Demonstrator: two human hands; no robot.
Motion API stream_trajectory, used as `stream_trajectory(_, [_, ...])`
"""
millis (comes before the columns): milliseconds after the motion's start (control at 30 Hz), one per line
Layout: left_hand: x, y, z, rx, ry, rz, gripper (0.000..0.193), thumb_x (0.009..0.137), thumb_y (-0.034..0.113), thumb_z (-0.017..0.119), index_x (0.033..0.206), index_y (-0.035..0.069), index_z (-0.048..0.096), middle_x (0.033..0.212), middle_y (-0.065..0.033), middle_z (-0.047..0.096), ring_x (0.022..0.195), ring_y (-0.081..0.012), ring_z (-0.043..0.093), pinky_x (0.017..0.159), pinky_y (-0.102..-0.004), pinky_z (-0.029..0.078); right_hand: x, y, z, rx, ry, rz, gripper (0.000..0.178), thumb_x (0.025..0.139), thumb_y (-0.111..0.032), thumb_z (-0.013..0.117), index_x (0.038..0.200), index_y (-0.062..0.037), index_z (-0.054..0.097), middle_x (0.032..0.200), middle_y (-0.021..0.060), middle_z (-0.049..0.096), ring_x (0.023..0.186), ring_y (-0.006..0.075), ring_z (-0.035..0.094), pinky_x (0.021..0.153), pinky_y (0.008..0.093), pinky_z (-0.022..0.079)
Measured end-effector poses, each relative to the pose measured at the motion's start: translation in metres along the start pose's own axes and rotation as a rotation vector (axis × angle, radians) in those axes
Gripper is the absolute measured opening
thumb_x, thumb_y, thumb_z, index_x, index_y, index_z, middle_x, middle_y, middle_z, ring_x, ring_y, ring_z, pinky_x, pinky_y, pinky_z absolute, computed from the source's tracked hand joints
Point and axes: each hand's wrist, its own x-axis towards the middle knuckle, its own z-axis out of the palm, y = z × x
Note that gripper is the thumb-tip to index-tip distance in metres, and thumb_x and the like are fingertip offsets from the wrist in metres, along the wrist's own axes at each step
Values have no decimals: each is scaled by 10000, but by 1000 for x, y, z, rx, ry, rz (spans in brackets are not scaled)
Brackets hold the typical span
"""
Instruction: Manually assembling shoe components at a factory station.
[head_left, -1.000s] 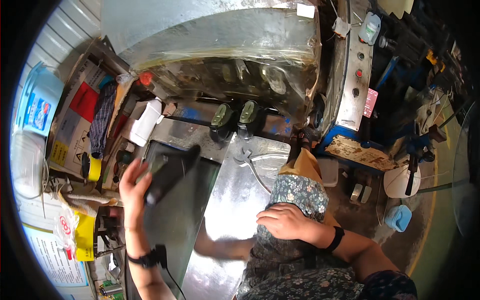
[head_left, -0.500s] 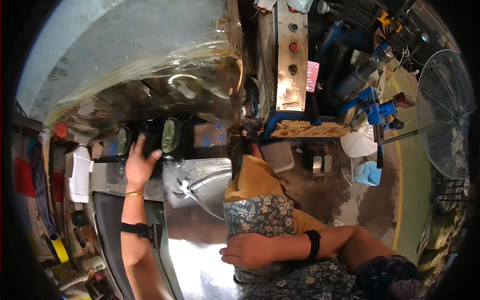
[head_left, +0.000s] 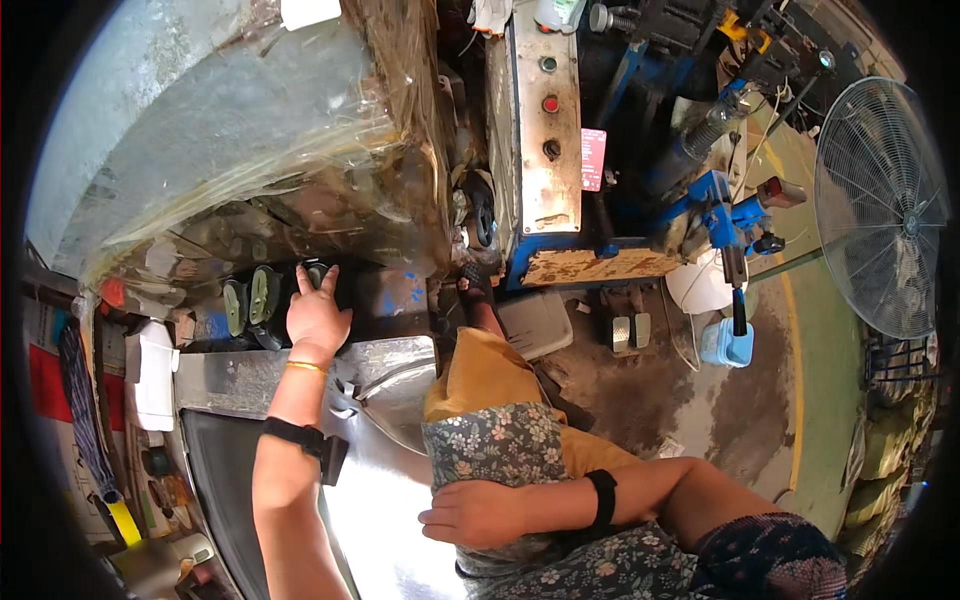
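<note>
My left hand (head_left: 318, 318) reaches forward with its fingers spread, the fingertips resting on a black shoe-like piece that the hand partly hides. Two more black pieces, a left one (head_left: 235, 308) and a middle one (head_left: 264, 295), stand upright beside it, each with an olive-green oval face. They sit on a dark ledge under a clear plastic sheet (head_left: 290, 185). My right hand (head_left: 475, 515) lies flat on the flowered apron (head_left: 495, 435) at my lap, fingers stretched together, holding nothing.
A shiny metal table (head_left: 385, 470) with a cable lies below my left forearm. Ahead to the right stands a machine control panel (head_left: 549, 150) with buttons. Two pedals (head_left: 630, 331), a blue bucket (head_left: 727, 344) and a large fan (head_left: 885, 208) are farther right.
My left hand has moved right, from the middle black piece to the right-hand one, uncovering the middle one's green face. My right hand stays on my lap. The whole view has shifted slightly.
</note>
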Motion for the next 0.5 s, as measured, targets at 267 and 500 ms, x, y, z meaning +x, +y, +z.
stream_trajectory(267, [-27, -60, 88, -140, 390, -102, 601, 782, 249, 737, 1334, 117, 541, 1436, -224, 422, 1263, -395, 463, 1097, -463, 335, 12, -5, 20, -6, 84, -91, 180, 741, -162, 575, 883, -53, 551, 937, 83, 565, 892, 257, 583, 806, 380, 468])
stream_trajectory(500, [-290, -55, 44, -735, 238, 178, 354, 800, 82, 662, 1127, -34, 595, 1137, -207, 636, 1095, -372, 599, 975, -442, 471, 7, -4, 1, 22, 98, -1, 222, 682, -95, 642, 894, -89, 707, 938, 60, 691, 852, 245, 669, 782, 379, 520])
